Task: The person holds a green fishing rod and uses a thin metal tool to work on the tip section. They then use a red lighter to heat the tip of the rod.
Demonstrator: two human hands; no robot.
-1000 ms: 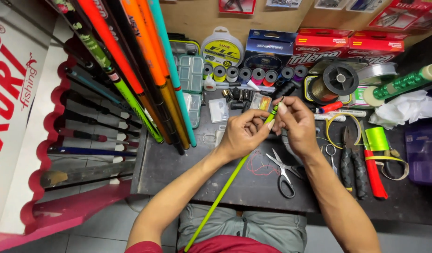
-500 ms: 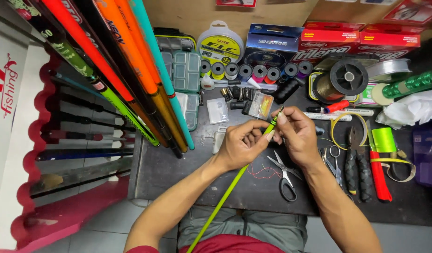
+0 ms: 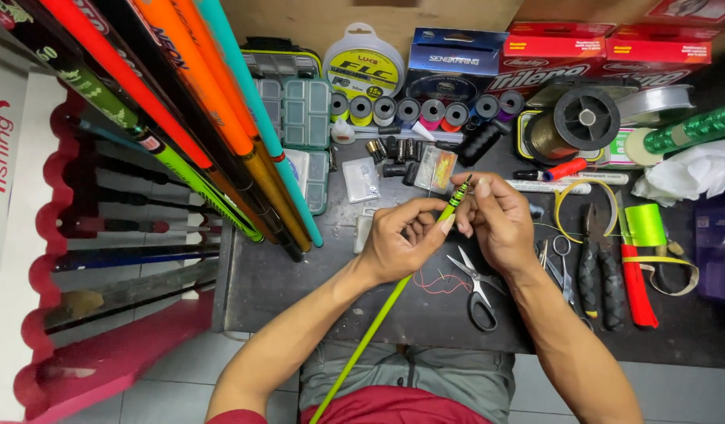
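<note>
My left hand (image 3: 398, 239) pinches a slim lime-green fishing rod (image 3: 378, 322) just below its dark tip section. The rod runs from my lap up to the middle of the dark workbench (image 3: 300, 290). My right hand (image 3: 500, 220) closes its thumb and forefinger on the rod tip (image 3: 463, 187), fingers curled. Black-handled scissors (image 3: 479, 289) lie on the bench under my right wrist. Loose red thread (image 3: 435, 284) lies beside them.
Several bright rods (image 3: 182, 118) lean across the upper left, over a red rack (image 3: 103, 235) of dark rods. Thread spools (image 3: 425, 110), a tackle box (image 3: 303, 118), line boxes (image 3: 606, 47) and a large reel (image 3: 586, 118) crowd the back. Pliers (image 3: 600, 275) and yellow-green tape (image 3: 645, 226) lie at right.
Both hands have shifted slightly lower on the bench with the rod. The camera view has tilted a little.
</note>
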